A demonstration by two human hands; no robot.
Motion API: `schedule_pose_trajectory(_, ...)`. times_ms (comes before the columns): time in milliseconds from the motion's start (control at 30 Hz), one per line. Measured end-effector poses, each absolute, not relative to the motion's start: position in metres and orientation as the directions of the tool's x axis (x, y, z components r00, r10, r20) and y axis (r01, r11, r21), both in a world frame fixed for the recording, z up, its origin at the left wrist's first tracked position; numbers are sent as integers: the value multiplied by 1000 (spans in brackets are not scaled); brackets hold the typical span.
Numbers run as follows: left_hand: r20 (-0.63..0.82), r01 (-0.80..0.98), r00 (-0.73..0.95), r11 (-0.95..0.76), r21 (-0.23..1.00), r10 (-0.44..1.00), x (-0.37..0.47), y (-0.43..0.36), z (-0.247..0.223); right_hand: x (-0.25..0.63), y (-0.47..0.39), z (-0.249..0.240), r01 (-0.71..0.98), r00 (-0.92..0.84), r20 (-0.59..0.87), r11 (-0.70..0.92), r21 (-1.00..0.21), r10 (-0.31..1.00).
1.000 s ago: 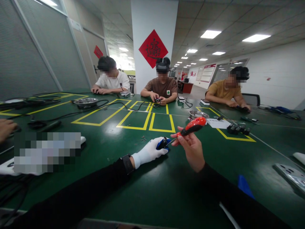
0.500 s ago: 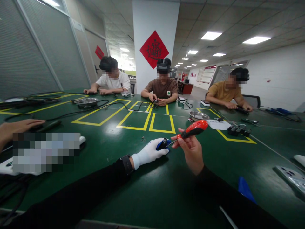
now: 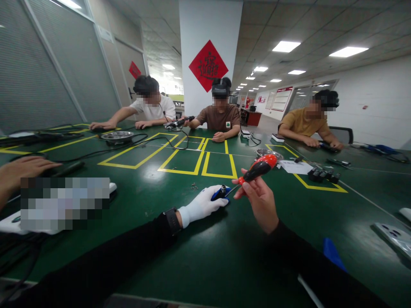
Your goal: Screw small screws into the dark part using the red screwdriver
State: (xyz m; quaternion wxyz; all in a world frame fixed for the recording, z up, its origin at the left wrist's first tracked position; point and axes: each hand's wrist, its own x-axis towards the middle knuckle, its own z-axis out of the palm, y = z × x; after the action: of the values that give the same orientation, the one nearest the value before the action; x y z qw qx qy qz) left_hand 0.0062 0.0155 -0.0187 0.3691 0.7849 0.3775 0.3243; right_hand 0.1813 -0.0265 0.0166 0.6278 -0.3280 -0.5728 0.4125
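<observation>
While the gloved left hand grips a blue-and-black part, bare table lies nearer.

A green table is marked with yellow tape outlines and strewn with small items.
Small metal pieces are scattered near the middle; black cables are strung across the left side, where a shallow metal dish is set. On the right, a second metal dish is partly hidden, with a white paper sheet laid near it and black blocks grouped just beside the sheet. A phone is placed by the right edge of view, a blurred white object at the left.
</observation>
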Motion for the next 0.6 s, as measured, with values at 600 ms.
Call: schedule_pose_trajectory(600,233,313,511,-432,846,827,7,14,-16,175,-34,14,-150,-60,565,552,-820,823)
